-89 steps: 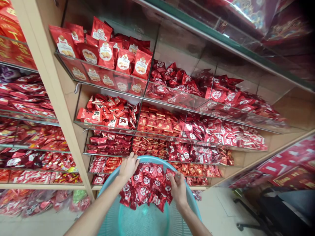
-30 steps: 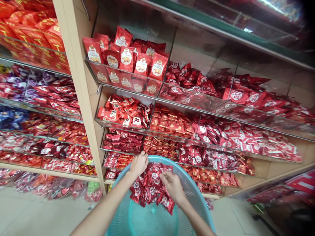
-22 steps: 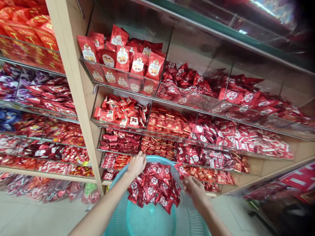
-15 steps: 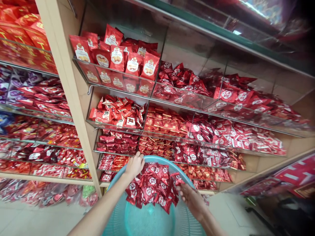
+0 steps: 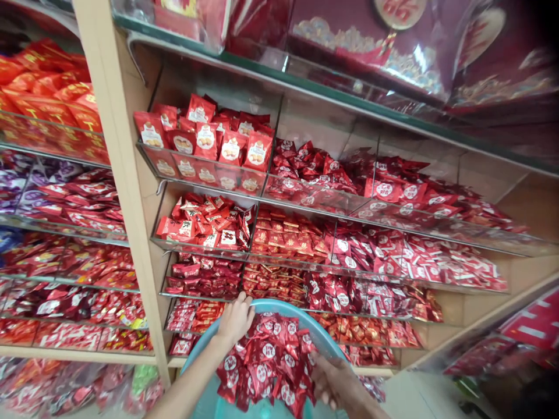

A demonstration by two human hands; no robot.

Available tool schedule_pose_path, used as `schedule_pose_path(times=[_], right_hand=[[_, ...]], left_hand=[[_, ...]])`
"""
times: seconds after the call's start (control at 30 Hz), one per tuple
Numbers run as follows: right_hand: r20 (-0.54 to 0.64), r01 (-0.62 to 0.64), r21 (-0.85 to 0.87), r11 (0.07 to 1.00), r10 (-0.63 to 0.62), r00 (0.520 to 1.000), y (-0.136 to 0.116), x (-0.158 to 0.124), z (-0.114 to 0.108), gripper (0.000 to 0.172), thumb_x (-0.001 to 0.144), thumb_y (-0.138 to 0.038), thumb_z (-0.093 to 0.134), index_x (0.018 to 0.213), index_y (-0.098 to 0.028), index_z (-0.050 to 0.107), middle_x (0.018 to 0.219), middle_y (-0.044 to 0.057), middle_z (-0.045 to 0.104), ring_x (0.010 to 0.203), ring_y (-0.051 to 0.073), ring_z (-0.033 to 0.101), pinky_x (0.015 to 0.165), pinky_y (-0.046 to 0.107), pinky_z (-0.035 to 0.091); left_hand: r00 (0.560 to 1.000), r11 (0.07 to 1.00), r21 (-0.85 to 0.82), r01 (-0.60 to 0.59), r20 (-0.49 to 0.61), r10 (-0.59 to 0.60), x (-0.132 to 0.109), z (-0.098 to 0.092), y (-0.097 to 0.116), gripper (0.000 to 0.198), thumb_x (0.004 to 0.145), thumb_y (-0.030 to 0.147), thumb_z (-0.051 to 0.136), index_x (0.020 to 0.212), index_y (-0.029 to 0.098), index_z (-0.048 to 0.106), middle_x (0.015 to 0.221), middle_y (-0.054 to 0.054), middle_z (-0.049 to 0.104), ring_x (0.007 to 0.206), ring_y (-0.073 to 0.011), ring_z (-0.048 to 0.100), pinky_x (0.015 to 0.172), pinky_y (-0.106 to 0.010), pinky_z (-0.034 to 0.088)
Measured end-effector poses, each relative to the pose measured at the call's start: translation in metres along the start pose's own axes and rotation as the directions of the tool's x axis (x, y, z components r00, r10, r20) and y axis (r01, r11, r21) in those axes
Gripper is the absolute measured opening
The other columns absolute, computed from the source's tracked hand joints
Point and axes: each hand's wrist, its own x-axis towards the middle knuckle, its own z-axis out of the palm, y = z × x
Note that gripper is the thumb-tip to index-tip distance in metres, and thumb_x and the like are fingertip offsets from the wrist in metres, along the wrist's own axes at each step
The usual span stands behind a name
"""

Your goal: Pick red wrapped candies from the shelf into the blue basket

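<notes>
A turquoise plastic basket (image 5: 279, 305) is below me, with a heap of small red sweet packets (image 5: 266, 364) bearing white round labels inside it. My left hand (image 5: 236, 317) is closed over the basket's far left rim. At the right edge of the heap is my right hand (image 5: 334, 378), slightly blurred, its fingers loosely bent and apart. I see no packet held in it, though its palm side is partly hidden.
Just beyond the basket rise tiered shelves with clear fronts (image 5: 205, 250), filled with red packets. A wooden upright (image 5: 117, 174) divides them from more stocked shelves on the left. Bagged goods (image 5: 78, 384) lie at floor level there. Boxes (image 5: 362, 46) stand on the top glass shelf.
My view has tilted up, so the shelves and basket sit lower in the picture. My left hand stays on the rim; my right hand has shifted slightly along the heap's right edge.
</notes>
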Motion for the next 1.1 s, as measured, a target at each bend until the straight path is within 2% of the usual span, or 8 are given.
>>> schedule_pose_path(times=[0.17,0.3,0.43,0.6,0.67,0.8,0.97,1.1], right_hand=[[0.280,0.305,-0.190,0.933,-0.247,0.928,-0.100,-0.034,0.019,0.053,0.069,-0.065,0.059,0.061,-0.013,0.058,0.050,0.008,0.065,0.033,0.010,0.054,0.028,0.015,0.029],[0.211,0.592,-0.278,0.756,-0.553,0.806,-0.203,-0.077,0.027,0.048,0.074,-0.063,0.054,0.067,-0.015,0.056,0.048,0.003,0.063,0.033,0.010,0.054,0.030,0.017,0.033],[0.012,0.786,-0.447,0.428,-0.875,0.483,-0.287,-0.106,0.017,0.038,0.076,-0.051,0.057,0.064,-0.016,0.056,0.053,0.003,0.065,0.038,0.010,0.054,0.038,0.020,0.039],[-0.058,0.644,-0.756,0.114,-0.993,0.106,-0.359,-0.097,0.004,0.018,0.076,-0.033,0.059,0.076,-0.016,0.064,0.059,0.002,0.065,0.053,0.013,0.060,0.057,0.025,0.046],[0.037,0.566,-0.823,0.046,-0.990,0.134,-0.377,-0.088,0.010,0.022,0.074,-0.031,0.063,0.088,-0.015,0.066,0.071,0.004,0.069,0.067,0.016,0.064,0.066,0.027,0.047],[0.218,0.439,-0.898,-0.041,-0.906,0.363,-0.399,-0.080,0.039,0.046,0.072,-0.040,0.067,0.108,-0.012,0.062,0.105,0.011,0.068,0.092,0.021,0.063,0.081,0.029,0.048],[0.278,0.301,-0.947,-0.113,-0.756,0.593,-0.416,-0.083,0.071,0.065,0.069,-0.049,0.069,0.120,-0.012,0.057,0.121,0.011,0.061,0.106,0.023,0.059,0.088,0.025,0.047],[0.234,0.217,-0.970,-0.113,-0.691,0.684,-0.423,-0.081,0.082,0.083,0.061,-0.043,0.077,0.130,-0.006,0.049,0.130,0.015,0.055,0.113,0.026,0.056,0.092,0.028,0.046]], left_hand=[[1.000,0.999,-0.031,0.019,-0.002,-0.019,0.000,0.003,-0.001,0.038,0.091,0.028,0.029,0.118,0.017,0.054,0.124,-0.009,0.050,0.102,-0.0202,0.058,0.089,-0.033,0.045],[0.998,0.997,-0.042,0.057,0.039,-0.056,0.001,0.003,-0.002,0.042,0.092,0.029,0.029,0.124,0.017,0.052,0.132,-0.010,0.047,0.112,-0.0210,0.054,0.096,-0.033,0.042],[0.998,0.998,-0.017,0.062,0.032,-0.061,0.002,0.007,-0.003,0.043,0.093,0.028,0.029,0.128,0.016,0.050,0.136,-0.010,0.044,0.117,-0.0208,0.051,0.101,-0.033,0.038],[0.998,0.998,-0.015,0.069,0.012,-0.069,0.003,0.016,-0.006,0.043,0.093,0.029,0.029,0.128,0.017,0.050,0.138,-0.009,0.042,0.114,-0.0203,0.052,0.100,-0.033,0.039],[0.997,0.997,-0.011,0.078,0.006,-0.078,0.003,0.018,-0.006,0.044,0.093,0.029,0.030,0.129,0.016,0.050,0.139,-0.009,0.041,0.116,-0.0202,0.051,0.101,-0.033,0.038],[0.997,0.997,0.003,0.078,0.019,-0.078,0.002,0.018,-0.006,0.044,0.093,0.030,0.029,0.130,0.017,0.049,0.139,-0.009,0.041,0.119,-0.0200,0.048,0.102,-0.033,0.037],[0.996,0.997,0.018,0.080,0.030,-0.081,0.000,0.013,-0.003,0.045,0.094,0.030,0.026,0.131,0.018,0.048,0.139,-0.009,0.040,0.119,-0.0200,0.048,0.102,-0.033,0.037],[0.996,0.997,0.013,0.080,0.035,-0.080,-0.001,0.008,-0.001,0.045,0.093,0.031,0.025,0.130,0.017,0.049,0.138,-0.009,0.041,0.118,-0.0200,0.049,0.102,-0.032,0.037]])
